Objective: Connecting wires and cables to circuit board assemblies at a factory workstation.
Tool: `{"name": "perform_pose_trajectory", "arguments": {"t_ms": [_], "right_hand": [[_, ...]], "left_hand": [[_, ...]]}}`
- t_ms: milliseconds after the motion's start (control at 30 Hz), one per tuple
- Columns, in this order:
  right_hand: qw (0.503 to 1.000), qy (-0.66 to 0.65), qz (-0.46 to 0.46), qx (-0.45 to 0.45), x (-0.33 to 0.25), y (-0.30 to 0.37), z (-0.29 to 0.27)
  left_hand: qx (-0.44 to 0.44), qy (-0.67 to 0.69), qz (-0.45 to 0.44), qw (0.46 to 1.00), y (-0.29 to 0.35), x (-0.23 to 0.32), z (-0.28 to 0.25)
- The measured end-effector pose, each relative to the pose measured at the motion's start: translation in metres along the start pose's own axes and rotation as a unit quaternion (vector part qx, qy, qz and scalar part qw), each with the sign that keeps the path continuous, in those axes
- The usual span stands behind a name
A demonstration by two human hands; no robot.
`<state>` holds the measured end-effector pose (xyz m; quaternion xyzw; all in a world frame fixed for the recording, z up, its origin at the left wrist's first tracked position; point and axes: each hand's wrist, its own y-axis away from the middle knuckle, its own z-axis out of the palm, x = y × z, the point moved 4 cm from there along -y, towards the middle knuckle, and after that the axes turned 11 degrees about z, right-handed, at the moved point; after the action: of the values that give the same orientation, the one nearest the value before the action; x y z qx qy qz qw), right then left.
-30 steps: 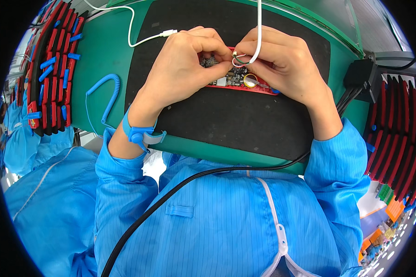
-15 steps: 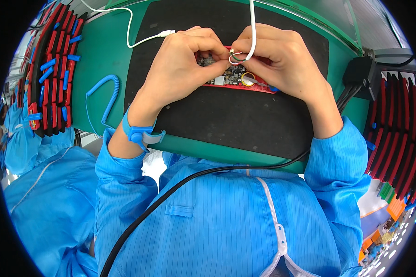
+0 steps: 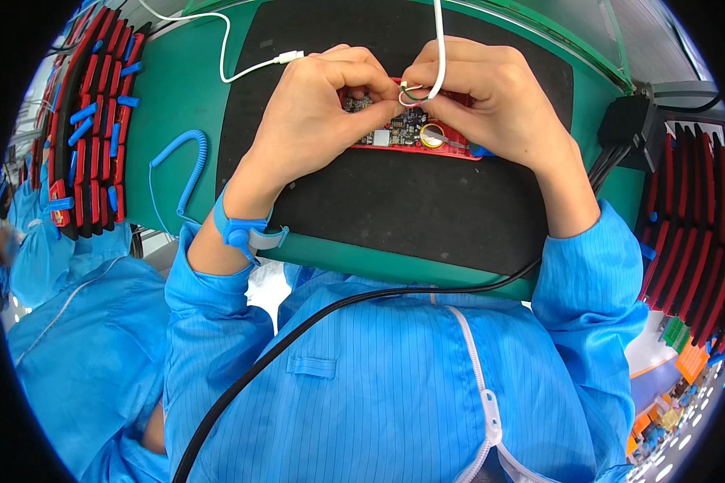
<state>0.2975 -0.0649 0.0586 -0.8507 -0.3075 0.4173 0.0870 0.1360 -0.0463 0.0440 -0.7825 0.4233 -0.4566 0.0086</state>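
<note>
A circuit board point(image 3: 409, 129) in a red housing point(image 3: 463, 153) lies on the black mat, with a round coin cell point(image 3: 432, 135) near its right part. Over the board, a white cable point(image 3: 441, 48) comes down from the top and splits into thin coloured wires point(image 3: 412, 100) with a small pale connector point(image 3: 404, 85). My right hand point(image 3: 495, 101) pinches these wires between thumb and fingers. My left hand point(image 3: 318, 109) is closed in a pinch beside the wire ends; its fingertips hide what they hold. On my left wrist is a blue strap point(image 3: 240, 233).
A second white cable with a plug point(image 3: 288, 57) lies left of my hands. A coiled blue cord point(image 3: 195, 165) rests on the green table point(image 3: 157, 105). Racks of red and black pieces point(image 3: 97, 121) stand at both sides, and a black box with cables point(image 3: 627, 133) at right. A person in blue sits at left.
My right thumb and fingers have shifted slightly at the wires, and the white cable has moved a little left. The left hand stays almost still.
</note>
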Motion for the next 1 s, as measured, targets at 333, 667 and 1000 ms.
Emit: {"name": "perform_pose_trajectory", "arguments": {"t_ms": [333,667,1000], "right_hand": [[1.0,-0.004,-0.007,0.006,0.0014,-0.0003,0.0001],[1.0,-0.006,-0.013,0.011,0.0006,0.001,0.0003],[1.0,-0.004,-0.015,0.008,0.0009,0.0009,0.0011]], "left_hand": [[0.007,0.012,0.0,1.0,0.0002,-0.0014,0.0005],[-0.028,-0.01,0.002,1.0,0.0004,0.0,-0.0001],[-0.014,-0.002,0.0,1.0,-0.0002,-0.0009,0.0005]]}}
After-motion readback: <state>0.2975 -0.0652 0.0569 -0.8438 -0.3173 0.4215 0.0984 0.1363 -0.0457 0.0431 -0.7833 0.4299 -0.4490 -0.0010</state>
